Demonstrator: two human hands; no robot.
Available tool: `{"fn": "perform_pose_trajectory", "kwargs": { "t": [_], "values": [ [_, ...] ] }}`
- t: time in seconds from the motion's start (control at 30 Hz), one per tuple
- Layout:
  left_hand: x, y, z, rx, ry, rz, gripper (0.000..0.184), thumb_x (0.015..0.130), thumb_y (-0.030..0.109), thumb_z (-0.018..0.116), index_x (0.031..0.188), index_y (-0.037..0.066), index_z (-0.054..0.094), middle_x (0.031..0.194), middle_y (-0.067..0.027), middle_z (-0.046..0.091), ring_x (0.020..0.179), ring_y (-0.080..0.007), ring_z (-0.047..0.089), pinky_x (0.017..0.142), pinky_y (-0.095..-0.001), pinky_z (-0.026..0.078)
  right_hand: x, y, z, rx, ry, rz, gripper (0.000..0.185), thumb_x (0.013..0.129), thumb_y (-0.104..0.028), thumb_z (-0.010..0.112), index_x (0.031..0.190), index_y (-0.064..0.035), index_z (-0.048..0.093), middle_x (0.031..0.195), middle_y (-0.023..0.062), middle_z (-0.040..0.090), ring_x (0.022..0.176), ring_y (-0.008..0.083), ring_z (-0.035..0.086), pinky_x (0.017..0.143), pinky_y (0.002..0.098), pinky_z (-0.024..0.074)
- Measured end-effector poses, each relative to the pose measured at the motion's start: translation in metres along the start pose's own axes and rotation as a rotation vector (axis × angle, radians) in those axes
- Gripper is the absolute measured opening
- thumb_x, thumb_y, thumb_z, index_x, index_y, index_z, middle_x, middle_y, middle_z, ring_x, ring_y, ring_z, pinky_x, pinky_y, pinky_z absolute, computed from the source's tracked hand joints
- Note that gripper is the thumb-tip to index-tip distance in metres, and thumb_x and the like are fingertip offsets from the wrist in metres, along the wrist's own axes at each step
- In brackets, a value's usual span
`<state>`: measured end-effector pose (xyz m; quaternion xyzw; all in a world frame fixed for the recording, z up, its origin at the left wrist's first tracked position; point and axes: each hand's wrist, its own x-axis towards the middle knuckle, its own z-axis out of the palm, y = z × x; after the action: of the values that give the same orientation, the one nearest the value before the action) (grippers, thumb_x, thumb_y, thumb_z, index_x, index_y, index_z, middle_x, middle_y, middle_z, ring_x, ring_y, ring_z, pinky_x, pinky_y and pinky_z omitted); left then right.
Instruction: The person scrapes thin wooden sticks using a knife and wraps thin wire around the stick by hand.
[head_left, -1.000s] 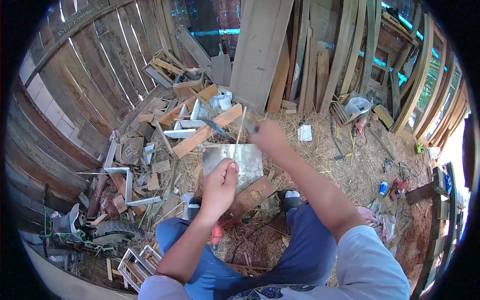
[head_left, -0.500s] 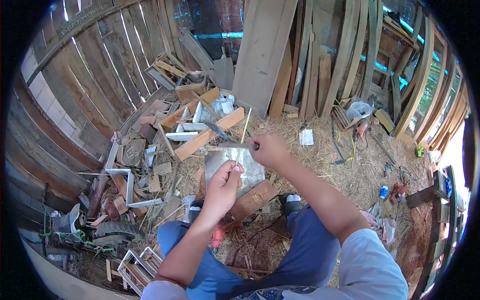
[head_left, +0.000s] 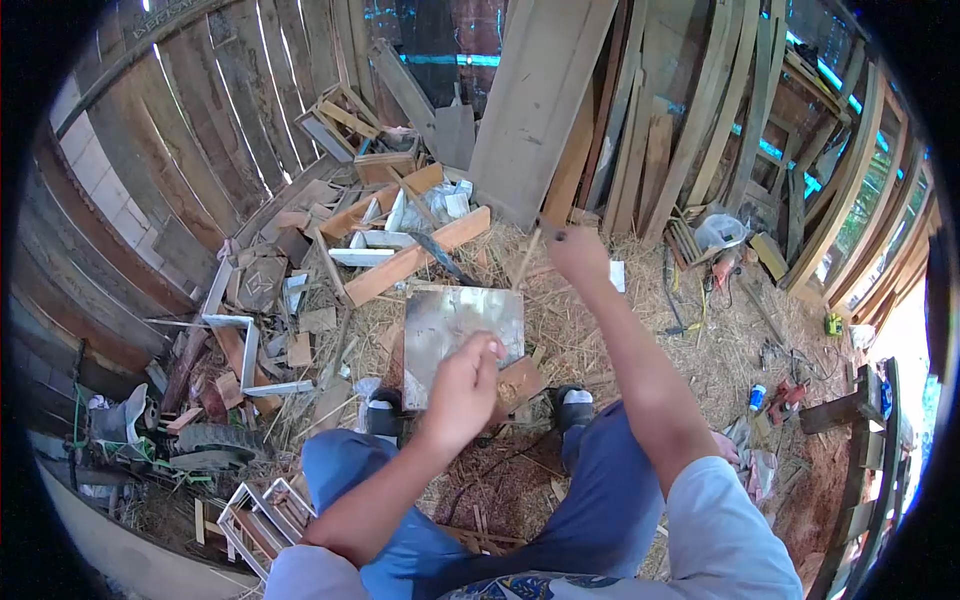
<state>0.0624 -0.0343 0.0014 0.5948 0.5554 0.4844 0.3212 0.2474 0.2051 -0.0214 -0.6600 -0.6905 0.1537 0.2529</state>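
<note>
My right hand (head_left: 580, 258) is closed around the dark handle of a knife (head_left: 552, 232), raised beyond the metal-topped block; its blade is blurred and mostly hidden. Just below the knife a pale thin stick (head_left: 526, 260) shows, and I cannot tell whether anything holds it. My left hand (head_left: 465, 385) is curled over the near part of the shiny metal sheet (head_left: 435, 325), thumb against fingers. What it grips, if anything, does not show. A wooden block (head_left: 521, 382) lies at the sheet's near right corner, between my feet.
A reddish plank (head_left: 425, 258) lies ahead with a dark curved strip (head_left: 443, 258) across it. Wood offcuts and white frames (head_left: 250, 350) pile up on the left. Boards (head_left: 545, 110) lean on the back wall. A red power tool (head_left: 788, 398) lies on the right among straw.
My right hand has moved away to the right and forward with the knife. My left hand has drawn back toward me, and the thin stick no longer shows in its fingers.
</note>
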Motion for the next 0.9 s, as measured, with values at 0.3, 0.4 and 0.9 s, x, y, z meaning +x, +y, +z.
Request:
{"fn": "perform_pose_trajectory", "kwargs": {
  "t": [0.3, 0.4, 0.9],
  "values": [
    [0.019, -0.025, -0.022, -0.218, 0.069, -0.166, 0.024, 0.109, 0.018, 0.046, 0.106, 0.002, 0.065, 0.068, -0.0024, 0.054, 0.06, -0.01, 0.05, 0.057, -0.0321, 0.041, -0.053, -0.034, -0.001, 0.138, -0.126, -0.209, 0.032, 0.089, -0.032, 0.066, 0.088, -0.0012, 0.075, 0.082, 0.0238, 0.071, 0.077, 0.0426, 0.07, 0.073, 0.0494, 0.0566],
    [0.022, -0.026, -0.022, -0.24, 0.039, -0.211, 0.024, 0.11, 0.018, 0.046, 0.106, 0.003, 0.064, 0.068, -0.001, 0.053, 0.06, -0.008, 0.047, 0.056, -0.029, 0.038, -0.074, -0.059, -0.013, 0.147, -0.221, -0.218, 0.03, 0.087, -0.031, 0.068, 0.085, -0.0019, 0.074, 0.076, 0.0215, 0.07, 0.069, 0.0413, 0.068, 0.068, 0.0494, 0.0545],
    [0.039, -0.023, -0.04, -0.453, -0.006, -0.297, 0.025, 0.111, 0.019, 0.043, 0.104, 0.003, 0.062, 0.071, 0.0012, 0.052, 0.064, -0.0069, 0.045, 0.06, -0.0255, 0.037, -0.059, -0.028, -0.007, 0.392, -0.299, -0.551, 0.03, 0.091, -0.028, 0.068, 0.103, -0.0027, 0.058, 0.084, 0.016, 0.063, 0.077, 0.0305, 0.063, 0.072, 0.0424, 0.0496]
  ]
}}
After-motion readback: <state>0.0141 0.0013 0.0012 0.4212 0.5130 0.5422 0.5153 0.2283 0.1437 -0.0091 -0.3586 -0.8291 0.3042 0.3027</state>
